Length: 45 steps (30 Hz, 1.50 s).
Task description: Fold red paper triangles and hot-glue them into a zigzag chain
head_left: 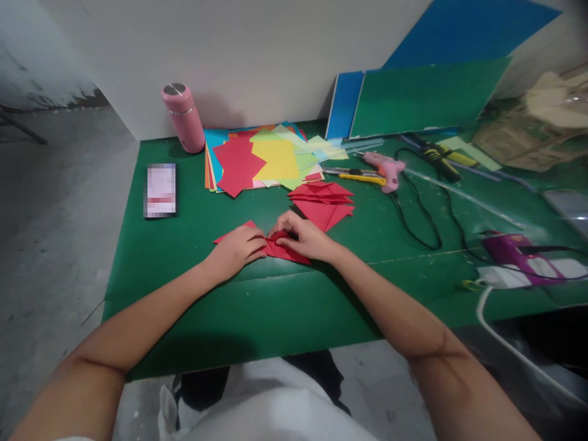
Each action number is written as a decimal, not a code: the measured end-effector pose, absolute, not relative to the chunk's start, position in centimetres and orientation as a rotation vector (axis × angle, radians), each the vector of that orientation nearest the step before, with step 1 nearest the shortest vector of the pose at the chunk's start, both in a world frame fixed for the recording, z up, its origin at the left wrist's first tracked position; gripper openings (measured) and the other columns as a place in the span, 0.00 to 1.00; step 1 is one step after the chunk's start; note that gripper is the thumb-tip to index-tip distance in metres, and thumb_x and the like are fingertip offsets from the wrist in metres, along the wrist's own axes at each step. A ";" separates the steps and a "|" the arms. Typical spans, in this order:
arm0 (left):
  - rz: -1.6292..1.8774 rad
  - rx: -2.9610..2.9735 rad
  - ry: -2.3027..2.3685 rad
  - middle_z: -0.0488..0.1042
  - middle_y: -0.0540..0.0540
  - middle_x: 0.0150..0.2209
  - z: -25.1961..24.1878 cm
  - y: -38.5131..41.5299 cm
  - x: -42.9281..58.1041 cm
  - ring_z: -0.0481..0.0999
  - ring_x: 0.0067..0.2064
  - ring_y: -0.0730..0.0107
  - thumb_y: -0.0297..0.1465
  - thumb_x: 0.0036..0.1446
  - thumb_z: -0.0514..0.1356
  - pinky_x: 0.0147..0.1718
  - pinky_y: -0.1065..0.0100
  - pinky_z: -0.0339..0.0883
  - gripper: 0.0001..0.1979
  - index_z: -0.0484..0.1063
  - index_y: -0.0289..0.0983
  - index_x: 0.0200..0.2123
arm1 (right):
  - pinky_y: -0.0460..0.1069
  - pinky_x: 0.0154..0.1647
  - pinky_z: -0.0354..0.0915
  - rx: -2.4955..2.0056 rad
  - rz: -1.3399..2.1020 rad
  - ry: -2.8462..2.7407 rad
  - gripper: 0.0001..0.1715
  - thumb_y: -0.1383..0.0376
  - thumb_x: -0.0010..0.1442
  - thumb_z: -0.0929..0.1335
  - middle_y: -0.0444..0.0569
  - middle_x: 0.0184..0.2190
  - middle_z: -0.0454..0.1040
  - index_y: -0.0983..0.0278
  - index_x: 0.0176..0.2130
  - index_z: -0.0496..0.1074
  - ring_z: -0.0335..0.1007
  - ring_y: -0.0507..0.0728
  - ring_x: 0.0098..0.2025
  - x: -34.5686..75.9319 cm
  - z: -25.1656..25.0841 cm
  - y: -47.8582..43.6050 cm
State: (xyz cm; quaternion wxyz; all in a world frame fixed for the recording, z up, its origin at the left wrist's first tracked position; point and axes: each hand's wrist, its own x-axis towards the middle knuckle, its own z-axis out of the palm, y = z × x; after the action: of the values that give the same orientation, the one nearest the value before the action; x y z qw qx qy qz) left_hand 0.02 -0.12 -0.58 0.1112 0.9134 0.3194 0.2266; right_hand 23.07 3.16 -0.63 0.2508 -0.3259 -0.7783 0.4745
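Note:
A piece of folded red paper lies on the green table near its middle, and both my hands are on it. My left hand rests palm down over the left part, its fingers stretched out and lying flat on the paper. A red corner sticks out beyond that hand. At the paper's middle, my right hand pinches a fold between thumb and fingers. My hands hide much of the paper. Just behind my right hand are more folded red paper pieces, overlapping each other.
Coloured paper sheets lie behind. A pink bottle and a blurred-out rectangular object are left. Right are a yellow utility knife, a pink glue gun with its cord, and a purple power strip. Green and blue boards lean behind.

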 end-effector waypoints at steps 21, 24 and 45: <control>0.566 2.838 0.968 0.76 0.40 0.42 -0.4 -0.5 0.2 0.75 0.43 0.64 0.34 0.69 0.48 0.44 0.62 0.71 0.17 0.75 0.33 0.42 | 0.57 0.49 0.69 -0.882 1.303 -2.086 0.12 0.67 0.57 0.65 0.48 0.41 0.77 0.58 0.40 0.57 0.75 0.57 0.46 22.8 -0.4 2.8; 0.549 2.868 0.982 0.76 0.42 0.43 -0.5 -0.9 0.2 0.74 0.43 0.64 0.33 0.69 0.49 0.42 0.64 0.71 0.15 0.75 0.36 0.43 | 0.56 0.50 0.69 -0.884 1.307 -2.072 0.13 0.67 0.58 0.65 0.48 0.42 0.76 0.58 0.41 0.58 0.75 0.56 0.46 22.7 -0.5 2.6; 0.251 2.978 1.117 0.74 0.33 0.50 0.2 -4.4 2.1 0.71 0.55 0.55 0.32 0.66 0.52 0.53 0.59 0.67 0.17 0.69 0.27 0.52 | 0.56 0.44 0.59 -0.747 0.163 -2.638 0.14 0.59 0.66 0.64 0.52 0.45 0.74 0.57 0.40 0.80 0.62 0.60 0.44 23.3 0.2 2.3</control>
State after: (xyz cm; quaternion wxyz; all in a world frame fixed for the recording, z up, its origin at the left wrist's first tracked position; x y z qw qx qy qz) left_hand 2.06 -4.36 0.17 -0.0244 0.9331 0.3501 0.0786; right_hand 23.31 2.30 0.22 0.1963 -0.2665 -0.9418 0.0581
